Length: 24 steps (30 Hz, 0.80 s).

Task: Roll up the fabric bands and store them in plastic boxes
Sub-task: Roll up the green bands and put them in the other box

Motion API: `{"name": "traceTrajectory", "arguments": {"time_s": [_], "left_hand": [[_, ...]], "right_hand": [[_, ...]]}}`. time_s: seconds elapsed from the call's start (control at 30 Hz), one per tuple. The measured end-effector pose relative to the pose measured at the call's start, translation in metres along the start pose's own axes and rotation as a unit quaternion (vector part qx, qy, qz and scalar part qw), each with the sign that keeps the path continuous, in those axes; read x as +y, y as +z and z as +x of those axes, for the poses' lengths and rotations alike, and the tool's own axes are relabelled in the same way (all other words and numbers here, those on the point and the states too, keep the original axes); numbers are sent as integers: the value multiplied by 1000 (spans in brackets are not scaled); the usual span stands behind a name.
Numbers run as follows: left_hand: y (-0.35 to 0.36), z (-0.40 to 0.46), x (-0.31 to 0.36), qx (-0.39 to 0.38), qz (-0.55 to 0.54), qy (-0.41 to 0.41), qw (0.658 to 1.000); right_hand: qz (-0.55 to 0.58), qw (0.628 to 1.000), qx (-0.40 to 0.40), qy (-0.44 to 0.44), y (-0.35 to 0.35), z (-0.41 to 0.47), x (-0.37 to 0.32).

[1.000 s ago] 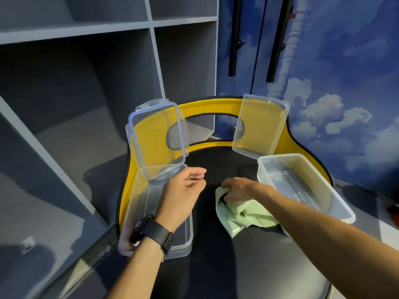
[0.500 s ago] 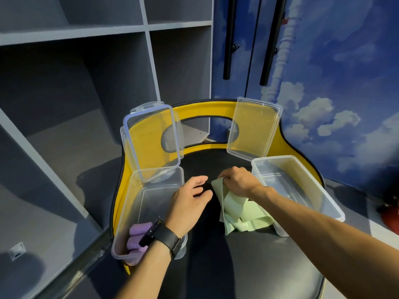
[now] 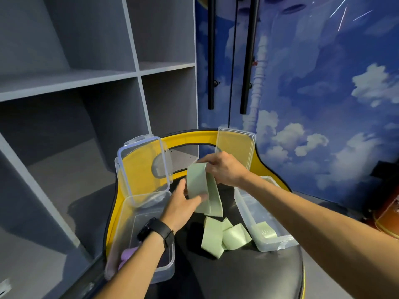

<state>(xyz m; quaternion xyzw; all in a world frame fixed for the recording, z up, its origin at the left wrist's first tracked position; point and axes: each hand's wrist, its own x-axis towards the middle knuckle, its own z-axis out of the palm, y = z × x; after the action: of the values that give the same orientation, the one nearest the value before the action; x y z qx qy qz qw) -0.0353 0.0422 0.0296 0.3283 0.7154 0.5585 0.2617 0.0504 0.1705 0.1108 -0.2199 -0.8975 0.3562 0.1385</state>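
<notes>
Right hand (image 3: pixel 224 169) pinches top of green fabric band (image 3: pixel 203 188), lifted off the black seat (image 3: pixel 237 272); left hand (image 3: pixel 183 207), fingers straight, touches its hanging strip.

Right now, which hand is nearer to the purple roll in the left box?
Left. The left hand reaches over the left box that holds the purple roll; the right hand is farther, up by the green band.

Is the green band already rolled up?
No, the green fabric band hangs loose from the right hand, its lower end crumpled on the black seat.
</notes>
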Motion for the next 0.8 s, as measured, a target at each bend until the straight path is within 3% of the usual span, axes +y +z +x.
{"name": "traceTrajectory", "arguments": {"time_s": [0.17, 0.5, 0.67, 0.8], "left_hand": [[-18, 1, 50, 19, 6, 52, 998], [-34, -20, 119, -10, -71, 73, 995], [-39, -22, 140, -17, -133, 73, 988], [-43, -18, 146, -9, -79, 75, 994]], "right_hand": [[133, 991, 14, 18, -29, -2, -29], [218, 974, 57, 6, -56, -5, -50], [347, 937, -17, 42, -49, -20, -36], [466, 876, -109, 59, -39, -34, -23]]}}
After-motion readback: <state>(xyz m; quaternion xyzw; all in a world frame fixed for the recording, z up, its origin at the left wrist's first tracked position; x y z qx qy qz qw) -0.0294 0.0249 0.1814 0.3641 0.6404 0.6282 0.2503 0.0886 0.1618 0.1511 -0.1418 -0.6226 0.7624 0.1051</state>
